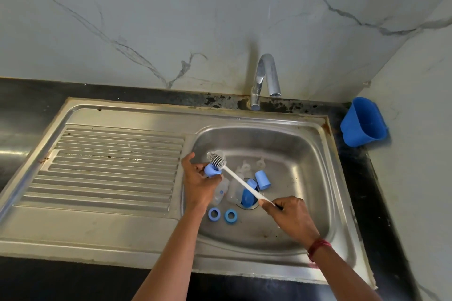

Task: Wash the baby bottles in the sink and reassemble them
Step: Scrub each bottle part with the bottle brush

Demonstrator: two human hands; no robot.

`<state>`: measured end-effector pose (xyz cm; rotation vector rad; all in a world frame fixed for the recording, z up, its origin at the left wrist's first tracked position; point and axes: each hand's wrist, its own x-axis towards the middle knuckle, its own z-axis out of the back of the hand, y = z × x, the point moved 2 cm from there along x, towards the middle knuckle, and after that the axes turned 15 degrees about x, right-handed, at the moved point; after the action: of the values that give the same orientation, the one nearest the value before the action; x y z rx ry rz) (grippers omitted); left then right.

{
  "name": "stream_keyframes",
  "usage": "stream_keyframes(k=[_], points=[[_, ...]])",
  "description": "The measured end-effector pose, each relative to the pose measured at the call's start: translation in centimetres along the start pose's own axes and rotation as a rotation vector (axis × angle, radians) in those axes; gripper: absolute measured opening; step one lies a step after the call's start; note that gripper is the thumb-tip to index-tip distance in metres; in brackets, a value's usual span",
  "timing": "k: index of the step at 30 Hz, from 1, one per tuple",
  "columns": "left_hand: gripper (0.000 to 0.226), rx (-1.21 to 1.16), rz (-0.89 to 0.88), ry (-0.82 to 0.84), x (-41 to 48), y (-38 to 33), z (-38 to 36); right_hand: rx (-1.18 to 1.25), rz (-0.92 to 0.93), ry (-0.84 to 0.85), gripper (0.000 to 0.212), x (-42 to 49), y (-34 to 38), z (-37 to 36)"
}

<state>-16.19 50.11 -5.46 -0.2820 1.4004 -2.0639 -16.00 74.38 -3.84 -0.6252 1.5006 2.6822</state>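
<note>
The ribbed drainboard (110,166) fills the left half of the steel sink (315,154), which is set into a black tabletop (29,100). At the basin's left edge the left hand (199,179) curls its fingers round a small blue cap (211,171), holding it above the basin floor. The bristled head of a bottle brush (216,160) sits at that cap's opening, and its white handle slants down to the right.

Below the left hand two clear baby bottles (220,190) lie on their sides on the basin floor, with two blue screw rings (214,214) flat just in front of them. Right of the bottles a second blue cap (247,195) lies over the drain, a third (262,179) just beyond it, and clear teats (244,166) lie behind. The chrome tap (265,78) stands at the sink's back edge.

The right hand (291,215) grips the end of the brush handle, fingers closed round it; a red thread band (318,248) circles the wrist. Far right, a blue tub (363,122) sits on the tabletop in the corner.
</note>
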Motion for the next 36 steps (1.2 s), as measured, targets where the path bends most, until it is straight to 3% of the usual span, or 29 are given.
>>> stream_keyframes(k=[4,10,14,18,22,28,31,36], points=[[0.090,-0.019,0.031,-0.090,0.6,-0.7,1.0,-0.010,0.007,0.060,0.063,0.3,-0.7,0.8],[0.077,0.246,0.016,0.062,-1.0,-0.3,-0.4,-0.008,0.005,0.072,0.062,2.2,-1.0,0.7],[0.045,0.630,0.063,0.179,-1.3,2.5,-0.7,0.043,-0.014,0.022,0.060,3.0,-1.9,0.3],[0.042,1.072,0.052,0.459,-1.4,4.3,-1.2,0.087,-0.068,0.006,0.062,3.3,-3.1,-0.4],[0.032,1.286,-0.003,0.506,-1.0,5.2,-2.1,0.089,-0.119,0.030,0.063,3.0,-4.0,-1.0],[0.035,1.294,-0.092,0.423,0.2,5.0,-3.1,0.105,-0.139,-0.015,0.062,3.8,-4.5,-0.1],[0.032,1.149,-0.142,0.357,0.8,4.1,-4.3,0.117,-0.139,-0.038,0.063,4.9,-4.5,0.5],[0.019,0.921,-0.201,0.484,1.7,1.9,-10.1,0.162,-0.211,-0.080,0.061,6.5,-5.0,1.1]])
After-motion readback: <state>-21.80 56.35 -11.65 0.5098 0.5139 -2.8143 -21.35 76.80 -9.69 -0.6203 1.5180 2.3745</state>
